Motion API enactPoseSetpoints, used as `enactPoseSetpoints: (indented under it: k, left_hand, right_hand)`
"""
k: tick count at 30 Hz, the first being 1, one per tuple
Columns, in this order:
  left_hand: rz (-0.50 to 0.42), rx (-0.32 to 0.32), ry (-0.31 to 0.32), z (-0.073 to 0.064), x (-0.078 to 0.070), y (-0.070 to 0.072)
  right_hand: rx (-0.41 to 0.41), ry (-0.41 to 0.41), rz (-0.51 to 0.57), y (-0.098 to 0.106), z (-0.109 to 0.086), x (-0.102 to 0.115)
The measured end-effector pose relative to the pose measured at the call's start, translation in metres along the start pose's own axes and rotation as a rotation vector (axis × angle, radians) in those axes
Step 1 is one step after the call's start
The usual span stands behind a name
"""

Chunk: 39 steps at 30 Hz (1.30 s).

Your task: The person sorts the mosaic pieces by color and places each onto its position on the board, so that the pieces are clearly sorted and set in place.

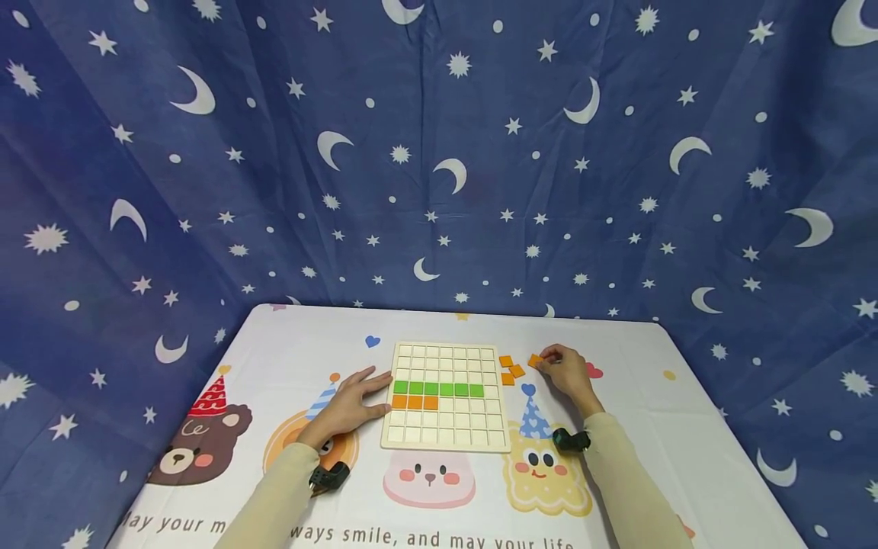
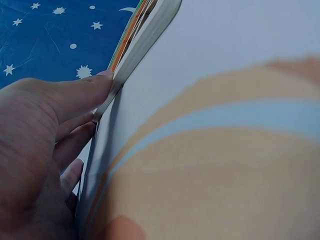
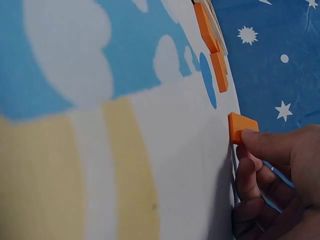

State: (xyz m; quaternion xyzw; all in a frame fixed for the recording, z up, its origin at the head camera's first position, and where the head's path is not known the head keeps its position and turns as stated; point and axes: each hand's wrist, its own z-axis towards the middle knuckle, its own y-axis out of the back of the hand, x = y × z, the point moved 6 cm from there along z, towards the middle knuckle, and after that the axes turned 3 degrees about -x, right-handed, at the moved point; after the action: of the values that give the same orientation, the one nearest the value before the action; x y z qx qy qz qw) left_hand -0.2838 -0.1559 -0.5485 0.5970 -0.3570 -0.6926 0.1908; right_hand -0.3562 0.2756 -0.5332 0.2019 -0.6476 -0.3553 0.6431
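Note:
A pale grid board point(image 1: 446, 436) lies flat on the table, with a row of several green tiles in it. Below the left end of that row sit three orange tiles point(image 1: 414, 402). My left hand point(image 1: 346, 412) rests at the board's left edge, thumb and fingers spread and touching its side; the left wrist view shows the thumb point(image 2: 82, 95) right at the rim. To the right of the board, my right hand point(image 1: 568, 375) pinches a square orange tile point(image 3: 241, 128) between thumb and fingers, close over the cloth. Three loose orange tiles point(image 1: 517, 371) lie between this hand and the board.
The table wears a white cloth point(image 1: 631, 381) printed with cartoon animals, hearts and lettering. Behind it hangs a blue curtain point(image 1: 439, 229) with moons and stars. A dark wrist device point(image 1: 571, 441) sits on the right sleeve and another point(image 1: 331, 476) on the left.

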Motion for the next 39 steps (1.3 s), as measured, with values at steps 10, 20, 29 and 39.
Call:
enactPoseSetpoints:
  k: [10,20,29,39]
  left_hand:
    - [-0.002,-0.004,0.008,0.001,0.0,-0.001]
    - [0.005,-0.011,0.008,0.0,0.001,-0.001]
    - [0.004,-0.006,0.02,0.001,0.001,-0.001]
    - [0.011,-0.01,0.011,0.002,0.001,-0.002]
  right_hand:
    - [-0.013,0.048,0.043,0.006,-0.006,0.007]
    - [-0.017,0.04,0.109,0.009,-0.021,0.03]
    - [0.029,0.027,0.149,0.002,-0.032,0.045]
    - [0.071,0.059,0.203,-0.01,-0.046,0.063]
